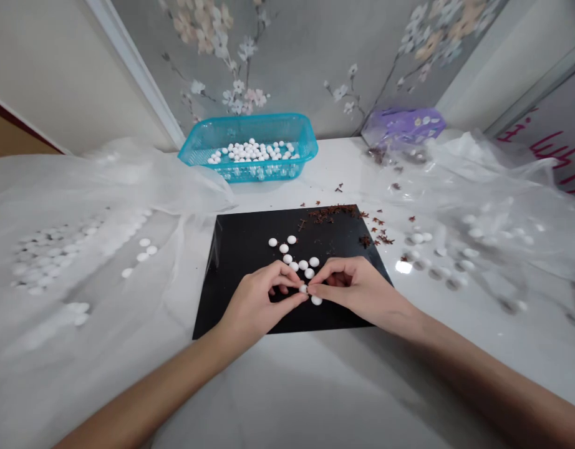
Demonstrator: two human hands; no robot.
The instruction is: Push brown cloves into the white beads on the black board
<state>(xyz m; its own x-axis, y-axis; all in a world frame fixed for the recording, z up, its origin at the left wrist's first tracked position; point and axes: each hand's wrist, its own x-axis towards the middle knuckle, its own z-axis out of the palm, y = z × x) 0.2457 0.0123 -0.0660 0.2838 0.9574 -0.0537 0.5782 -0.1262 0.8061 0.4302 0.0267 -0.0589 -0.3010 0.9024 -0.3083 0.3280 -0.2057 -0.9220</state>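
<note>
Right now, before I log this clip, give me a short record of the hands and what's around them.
left hand: fingers on a white bead
right hand: fingers pinching the same bead
surface under hands: black board
on board: more white beads
at board's far edge: dried brown bits
farther back: blue basket holding beads
sides: clear plastic sheets

Left hand [259, 301] and right hand [355, 288] curl inward, fingertips meeting.

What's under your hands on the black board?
White discs sit by the left hand and right hand on the black board. Right under the hands is hidden.
</note>
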